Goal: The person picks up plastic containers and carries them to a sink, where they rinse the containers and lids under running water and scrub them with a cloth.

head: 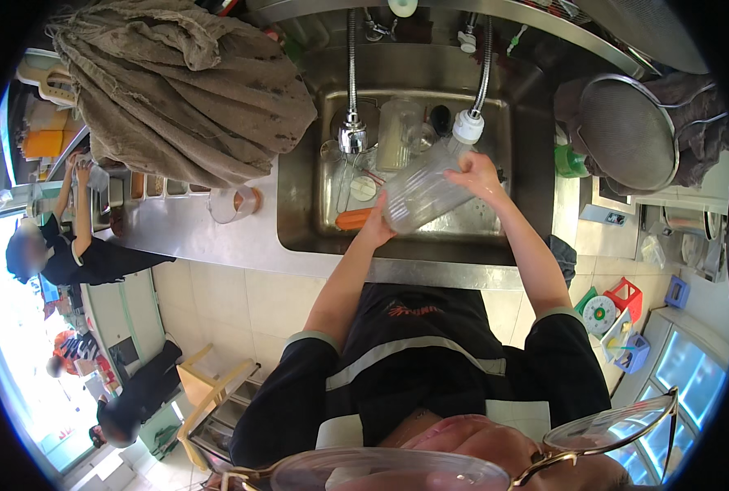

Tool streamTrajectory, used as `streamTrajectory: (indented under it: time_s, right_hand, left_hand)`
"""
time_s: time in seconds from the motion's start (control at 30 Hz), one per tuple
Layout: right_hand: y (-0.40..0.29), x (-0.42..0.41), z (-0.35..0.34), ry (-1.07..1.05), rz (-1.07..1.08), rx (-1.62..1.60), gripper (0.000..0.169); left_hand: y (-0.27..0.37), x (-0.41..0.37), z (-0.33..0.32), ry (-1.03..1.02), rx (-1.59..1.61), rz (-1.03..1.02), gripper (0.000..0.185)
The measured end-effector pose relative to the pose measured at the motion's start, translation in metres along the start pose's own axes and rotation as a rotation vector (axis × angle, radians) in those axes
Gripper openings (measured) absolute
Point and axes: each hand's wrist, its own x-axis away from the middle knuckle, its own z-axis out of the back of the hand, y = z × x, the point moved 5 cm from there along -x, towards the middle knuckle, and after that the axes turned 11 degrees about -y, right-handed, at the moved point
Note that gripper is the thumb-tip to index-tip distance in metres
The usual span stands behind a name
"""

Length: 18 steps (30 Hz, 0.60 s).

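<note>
Over a steel sink, I hold a clear ribbed plastic container tilted. My left hand grips its lower left end. My right hand holds its upper right end, just below the white head of a hose faucet. A second hose faucet with a chrome head hangs to the left. In the basin lie another clear container, an orange object beside my left hand, a round white piece, a black rounded utensil and thin metal utensils.
A brown cloth covers things left of the sink. A clear jug stands on the steel counter. At right are a large mesh strainer and a green container. A co-worker stands at the counter's far left; other people are beyond.
</note>
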Motion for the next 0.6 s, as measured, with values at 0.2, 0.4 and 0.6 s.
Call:
streamTrajectory:
  time_s: [0.2, 0.4, 0.6]
  right_hand:
    - [0.086, 0.032, -0.04, 0.172, -0.176, -0.747, 0.022]
    - [0.109, 0.033, -0.17, -0.058, -0.318, -1.499, 0.045]
    - [0.07, 0.029, -0.179, -0.095, -0.298, -1.853, 0.066]
  left_hand:
    - [0.051, 0.049, -0.04, 0.06, -0.272, -0.185, 0.069]
    - [0.103, 0.124, -0.143, 0.615, -1.417, -0.36, 0.107]
    - [0.103, 0.145, -0.217, 0.578, -1.793, -0.493, 0.1]
